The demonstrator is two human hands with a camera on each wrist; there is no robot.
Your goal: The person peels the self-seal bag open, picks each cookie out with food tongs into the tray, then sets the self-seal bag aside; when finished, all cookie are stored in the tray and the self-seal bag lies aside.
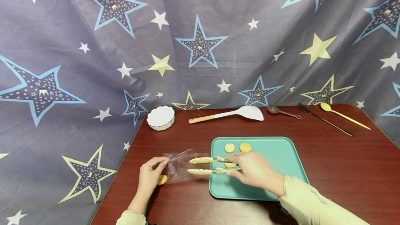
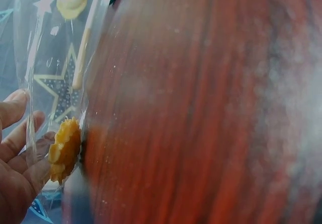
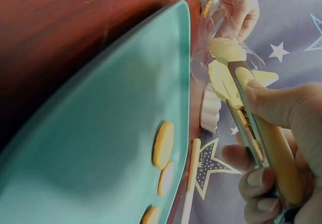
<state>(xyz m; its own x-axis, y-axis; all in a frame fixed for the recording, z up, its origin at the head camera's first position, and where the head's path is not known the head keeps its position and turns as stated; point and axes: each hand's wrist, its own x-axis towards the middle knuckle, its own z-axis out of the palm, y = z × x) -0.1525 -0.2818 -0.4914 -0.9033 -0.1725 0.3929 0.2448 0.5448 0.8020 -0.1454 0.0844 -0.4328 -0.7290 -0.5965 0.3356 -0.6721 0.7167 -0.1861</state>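
My left hand (image 1: pixel 149 178) pinches the edge of a clear plastic bag (image 1: pixel 178 175) left of the tray. A yellow-orange cookie with a wavy edge (image 2: pixel 65 151) shows low in the bag, beside my left fingers. My right hand (image 1: pixel 254 169) grips a pair of tongs (image 1: pixel 200 172) with cream-yellow scalloped tips. The tips are spread apart, hold nothing between them, and overlap the bag at its tray side. On the teal tray (image 1: pixel 281 155) lie several round cookies (image 1: pixel 245 147), one of them partly hidden behind the tongs.
Along the table's back edge are a white fluted dish (image 1: pixel 160 118), a white spatula with a wooden handle (image 1: pixel 250 113), a brown measuring spoon (image 1: pixel 273 109), a thin black-ended utensil (image 1: pixel 304 108) and a yellow spoon (image 1: pixel 326 107). A star-patterned cloth (image 1: pixel 200 79) hangs behind.
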